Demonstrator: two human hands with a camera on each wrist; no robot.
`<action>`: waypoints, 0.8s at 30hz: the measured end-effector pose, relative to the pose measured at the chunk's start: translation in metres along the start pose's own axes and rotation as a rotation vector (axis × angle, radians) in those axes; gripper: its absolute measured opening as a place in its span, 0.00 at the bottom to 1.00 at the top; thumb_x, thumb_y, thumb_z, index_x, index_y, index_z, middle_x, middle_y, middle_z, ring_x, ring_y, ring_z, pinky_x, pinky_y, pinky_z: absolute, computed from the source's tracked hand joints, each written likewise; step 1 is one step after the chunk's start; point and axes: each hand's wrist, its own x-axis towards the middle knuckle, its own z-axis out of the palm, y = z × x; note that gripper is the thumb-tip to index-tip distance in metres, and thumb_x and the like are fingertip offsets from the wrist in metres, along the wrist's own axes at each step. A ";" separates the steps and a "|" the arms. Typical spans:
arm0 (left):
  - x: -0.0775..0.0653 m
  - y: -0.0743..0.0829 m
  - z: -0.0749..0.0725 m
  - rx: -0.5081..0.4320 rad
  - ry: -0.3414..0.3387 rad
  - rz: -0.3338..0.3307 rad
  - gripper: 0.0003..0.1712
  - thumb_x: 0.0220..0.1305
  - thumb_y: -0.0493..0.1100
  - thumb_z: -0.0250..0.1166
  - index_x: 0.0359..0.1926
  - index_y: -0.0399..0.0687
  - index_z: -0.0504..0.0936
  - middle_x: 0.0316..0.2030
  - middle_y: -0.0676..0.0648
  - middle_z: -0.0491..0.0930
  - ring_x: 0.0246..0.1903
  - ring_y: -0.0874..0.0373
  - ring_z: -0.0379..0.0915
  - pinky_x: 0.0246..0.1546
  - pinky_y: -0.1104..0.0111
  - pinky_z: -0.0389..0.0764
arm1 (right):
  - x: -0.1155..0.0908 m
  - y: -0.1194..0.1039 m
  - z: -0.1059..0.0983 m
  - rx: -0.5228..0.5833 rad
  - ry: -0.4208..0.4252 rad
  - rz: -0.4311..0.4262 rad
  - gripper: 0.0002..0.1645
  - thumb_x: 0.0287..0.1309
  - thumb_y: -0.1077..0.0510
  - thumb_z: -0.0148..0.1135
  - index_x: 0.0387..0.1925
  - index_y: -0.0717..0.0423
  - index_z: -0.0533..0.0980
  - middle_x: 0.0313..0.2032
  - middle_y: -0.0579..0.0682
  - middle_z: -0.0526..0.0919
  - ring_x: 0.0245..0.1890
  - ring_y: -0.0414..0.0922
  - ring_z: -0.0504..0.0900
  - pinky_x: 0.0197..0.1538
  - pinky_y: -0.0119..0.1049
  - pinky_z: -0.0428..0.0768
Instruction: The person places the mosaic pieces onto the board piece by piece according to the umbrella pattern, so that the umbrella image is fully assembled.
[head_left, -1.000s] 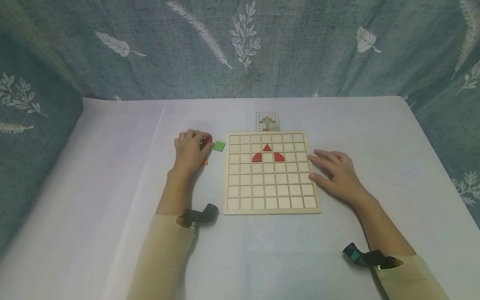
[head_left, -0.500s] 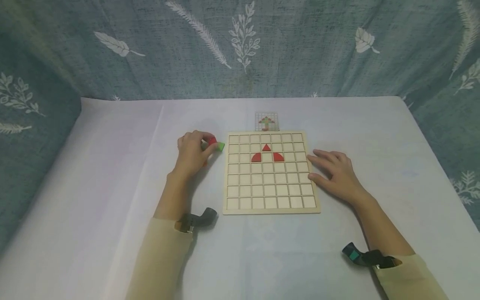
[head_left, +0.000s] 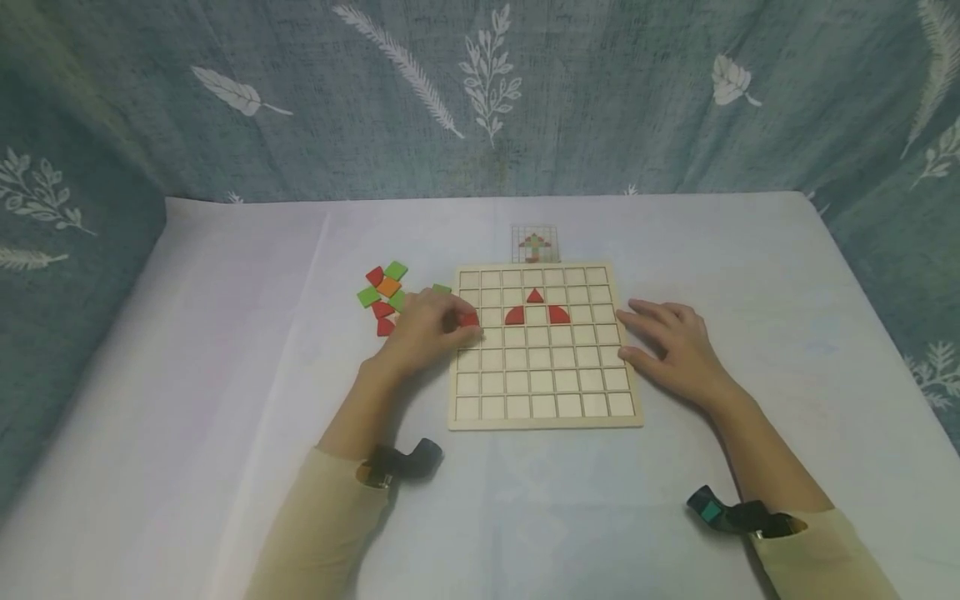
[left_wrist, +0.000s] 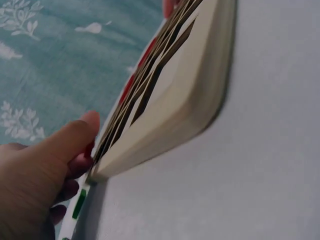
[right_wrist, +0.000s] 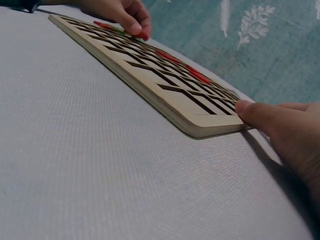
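As the right hand (head_left: 669,348) touches the board (head_left: 545,423) with loosely spread fingers, the left hand (head_left: 426,335) pinches a red tile (head_left: 469,319).
Beneath that pinch lies the board's left side; other tiles (head_left: 388,287) lie farther left.

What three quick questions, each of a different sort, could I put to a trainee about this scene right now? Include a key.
1. Which colour is the piece in the left grip? A green, B red, C orange.
2. True or false: the right grip is at the left edge of the board.
3. Not counting the held piece, how many red pieces lie on the board?

Key: 1 B; 2 false, it is at the right edge; 3 three.
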 end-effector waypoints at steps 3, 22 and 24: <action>0.000 0.002 0.005 0.007 -0.008 0.036 0.20 0.55 0.51 0.69 0.45 0.45 0.82 0.33 0.50 0.77 0.39 0.56 0.67 0.48 0.59 0.60 | -0.001 0.001 -0.001 -0.006 0.003 -0.006 0.30 0.56 0.48 0.63 0.59 0.53 0.72 0.62 0.60 0.68 0.61 0.64 0.60 0.60 0.63 0.52; -0.005 0.008 0.009 -0.023 -0.039 0.111 0.15 0.56 0.48 0.69 0.44 0.48 0.87 0.33 0.53 0.79 0.39 0.58 0.68 0.42 0.61 0.56 | 0.000 0.002 0.001 0.014 0.013 -0.031 0.28 0.58 0.50 0.61 0.59 0.54 0.72 0.61 0.60 0.69 0.60 0.63 0.60 0.59 0.63 0.52; -0.005 0.009 0.009 -0.021 -0.030 0.129 0.15 0.56 0.48 0.69 0.44 0.49 0.87 0.33 0.53 0.78 0.38 0.58 0.68 0.42 0.61 0.57 | -0.001 0.002 0.000 0.009 0.017 -0.031 0.27 0.58 0.51 0.61 0.59 0.54 0.72 0.61 0.60 0.69 0.60 0.63 0.60 0.59 0.63 0.52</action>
